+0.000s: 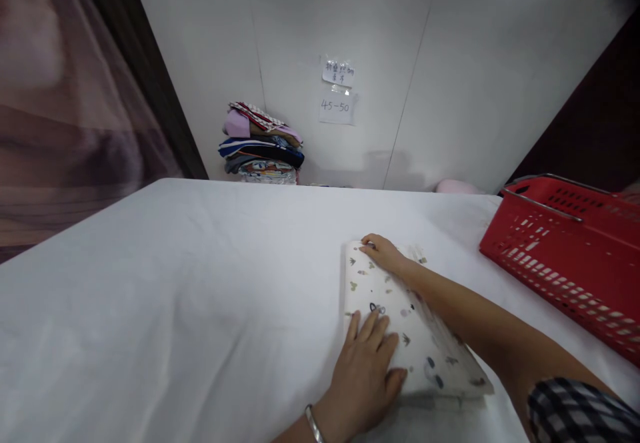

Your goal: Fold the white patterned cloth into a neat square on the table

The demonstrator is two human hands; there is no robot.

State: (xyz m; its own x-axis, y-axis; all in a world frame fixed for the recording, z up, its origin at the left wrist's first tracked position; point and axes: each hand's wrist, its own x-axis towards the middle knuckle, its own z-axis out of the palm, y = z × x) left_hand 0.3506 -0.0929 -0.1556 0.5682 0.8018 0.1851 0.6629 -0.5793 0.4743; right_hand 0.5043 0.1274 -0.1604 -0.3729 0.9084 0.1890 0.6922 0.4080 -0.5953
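A folded white cloth (420,343), printed with small leaves and grey and black figures, lies on the white-covered table in front of me. My left hand (364,370) rests flat on its near left part, fingers spread, palm down. A silver bangle circles that wrist. Reaching across the bundle, my right hand (383,252) is at the far left corner, its fingers curled over the edge of the fabric. My right forearm hides part of the cloth's right side. Several layers show along the near edge.
At the right stands a red plastic basket (560,256) with a metal handle. Beyond the table's far edge a stack of folded fabrics (263,143) leans near the wall. Handwritten paper signs (337,107) are taped there. A pinkish curtain (75,116) hangs at left.
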